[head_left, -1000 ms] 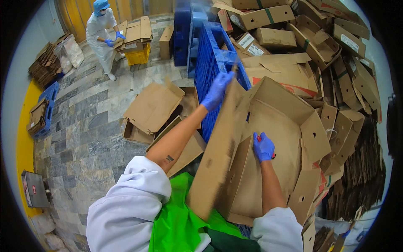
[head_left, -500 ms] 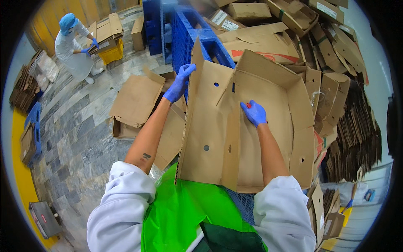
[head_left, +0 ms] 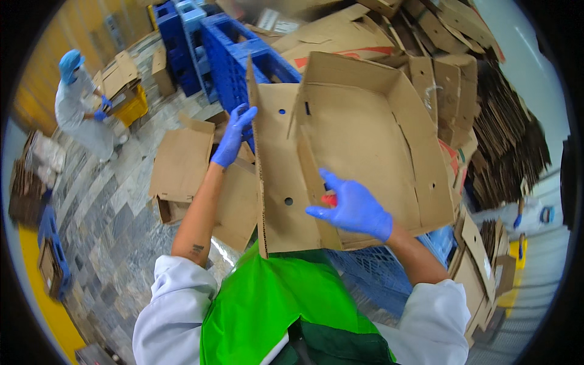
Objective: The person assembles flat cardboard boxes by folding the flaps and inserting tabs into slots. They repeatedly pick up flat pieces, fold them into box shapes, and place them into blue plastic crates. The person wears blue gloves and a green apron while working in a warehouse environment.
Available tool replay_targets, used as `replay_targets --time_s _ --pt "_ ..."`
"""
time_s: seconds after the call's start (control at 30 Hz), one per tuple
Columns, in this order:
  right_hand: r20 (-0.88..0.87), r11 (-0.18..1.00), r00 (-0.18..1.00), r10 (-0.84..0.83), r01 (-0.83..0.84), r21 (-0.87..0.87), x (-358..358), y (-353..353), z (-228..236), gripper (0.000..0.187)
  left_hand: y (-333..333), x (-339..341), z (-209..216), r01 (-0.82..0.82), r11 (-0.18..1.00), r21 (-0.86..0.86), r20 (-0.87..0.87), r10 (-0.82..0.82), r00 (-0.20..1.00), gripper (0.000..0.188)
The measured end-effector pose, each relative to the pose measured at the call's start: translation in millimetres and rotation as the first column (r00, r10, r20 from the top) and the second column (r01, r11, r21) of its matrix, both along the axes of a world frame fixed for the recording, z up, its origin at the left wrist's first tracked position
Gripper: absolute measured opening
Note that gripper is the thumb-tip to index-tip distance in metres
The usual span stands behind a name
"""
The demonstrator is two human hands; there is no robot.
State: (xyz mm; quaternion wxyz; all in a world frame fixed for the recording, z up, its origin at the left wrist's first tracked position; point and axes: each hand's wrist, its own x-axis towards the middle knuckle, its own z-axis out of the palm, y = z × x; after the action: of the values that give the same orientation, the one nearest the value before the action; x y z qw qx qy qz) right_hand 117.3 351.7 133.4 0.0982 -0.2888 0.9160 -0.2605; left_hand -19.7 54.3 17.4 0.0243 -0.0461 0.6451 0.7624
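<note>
A brown cardboard box [head_left: 368,131], partly opened out, lies in front of me with its left panels spread. My left hand [head_left: 230,143], in a blue glove, grips the top of the upright left flap. My right hand [head_left: 359,210], also gloved in blue, is over the near part of the box, beside its inner upright wall [head_left: 315,185]. A small red object [head_left: 329,200] shows between the thumb and fingers of that hand; most of it is hidden, so its kind is unclear. Under the box stands a blue plastic crate [head_left: 371,274].
Blue pallets [head_left: 228,67] stand on edge beyond the box. Loose cardboard [head_left: 340,36] is heaped behind, with flattened stacks [head_left: 508,131] at right. An open carton [head_left: 179,161] lies on the floor to my left. A person [head_left: 82,109] handles cardboard over a yellow crate [head_left: 132,106].
My right hand has come nearer, from the middle of the box to the near end of its inner wall. The left hand keeps its hold on the flap. My view has shifted a little.
</note>
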Motion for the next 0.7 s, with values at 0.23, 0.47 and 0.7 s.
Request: replay_targets --time_s 0.23,0.47,0.7 --pt "-0.033 0.988 0.997 0.066 -0.061 0.141 71.9 -21.5 3.8 0.062 -12.5 -30.0 11.1 -0.192 0.888 -0.418 -0.250 0.091 0.964 0.041" --pt "0.005 0.985 0.985 0.170 -0.170 0.040 132.2 -17.8 3.8 0.076 -60.6 -53.0 -6.4 -0.221 0.913 -0.342 -0.318 0.109 0.942 0.028" --pt "-0.085 0.958 0.954 0.287 -0.284 0.045 180.1 -28.4 -51.8 0.058 -49.5 -86.5 1.2 -0.267 0.792 -0.549 -0.340 0.080 0.937 0.038"
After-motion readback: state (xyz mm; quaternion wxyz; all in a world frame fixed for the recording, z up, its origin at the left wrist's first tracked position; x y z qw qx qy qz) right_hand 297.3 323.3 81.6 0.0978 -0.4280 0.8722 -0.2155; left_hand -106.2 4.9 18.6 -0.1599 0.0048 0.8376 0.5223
